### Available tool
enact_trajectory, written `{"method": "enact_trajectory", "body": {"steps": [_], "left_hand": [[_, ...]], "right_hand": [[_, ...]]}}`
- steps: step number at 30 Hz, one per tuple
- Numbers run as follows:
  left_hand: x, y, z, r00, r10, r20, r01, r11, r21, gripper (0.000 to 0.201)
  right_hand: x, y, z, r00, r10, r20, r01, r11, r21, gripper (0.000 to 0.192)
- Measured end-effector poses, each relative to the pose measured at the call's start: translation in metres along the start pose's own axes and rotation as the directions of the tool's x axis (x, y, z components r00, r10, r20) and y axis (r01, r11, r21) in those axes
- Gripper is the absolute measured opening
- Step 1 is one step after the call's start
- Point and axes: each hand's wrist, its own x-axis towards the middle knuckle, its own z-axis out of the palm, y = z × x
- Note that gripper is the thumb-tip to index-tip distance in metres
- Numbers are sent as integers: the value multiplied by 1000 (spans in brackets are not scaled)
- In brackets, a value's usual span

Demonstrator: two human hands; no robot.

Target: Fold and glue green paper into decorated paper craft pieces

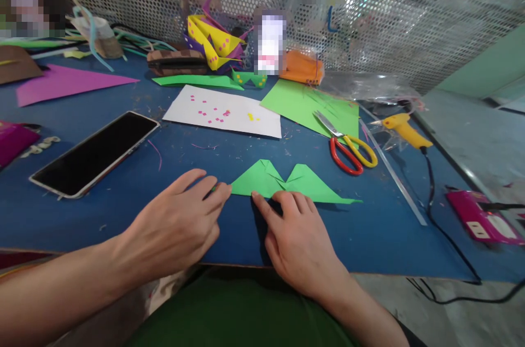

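Observation:
A green folded paper with two raised peaks and a notch between them lies near the table's front edge. Its left tip runs into the closed fingertips of my left hand, where a bit of green shows between the fingers. On the paper's lower middle edge rest the fingertips of my right hand, index finger stretched out and apart from the others. The paper's right end narrows to a thin point. Beyond it to the right are scissors with one red and one yellow handle.
A phone lies left. Behind the green paper are a white sheet with pink and yellow bits and a light green sheet. A yellow glue gun, its cord, and a clear strip are right. Folded yellow paper stands behind.

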Motion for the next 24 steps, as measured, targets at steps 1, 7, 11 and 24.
{"method": "enact_trajectory", "body": {"steps": [1, 7, 11, 24], "left_hand": [[-3, -1, 0, 1000, -13, 0, 13, 1000, 10, 35], [-17, -14, -11, 994, -90, -63, 96, 990, 101, 37], [-11, -3, -17, 966, -169, -198, 180, 983, 39, 38], [1, 43, 7, 974, -224, -35, 217, 966, -139, 49]], "right_hand": [[0, 0, 0, 1000, -1, -1, 1, 1000, 1, 58], [0, -1, 2, 1000, -16, -27, 15, 1000, -10, 57], [1, -2, 4, 998, -25, -53, 24, 999, -29, 55], [-22, 15, -3, 982, 103, -157, -114, 991, -65, 42]]}}
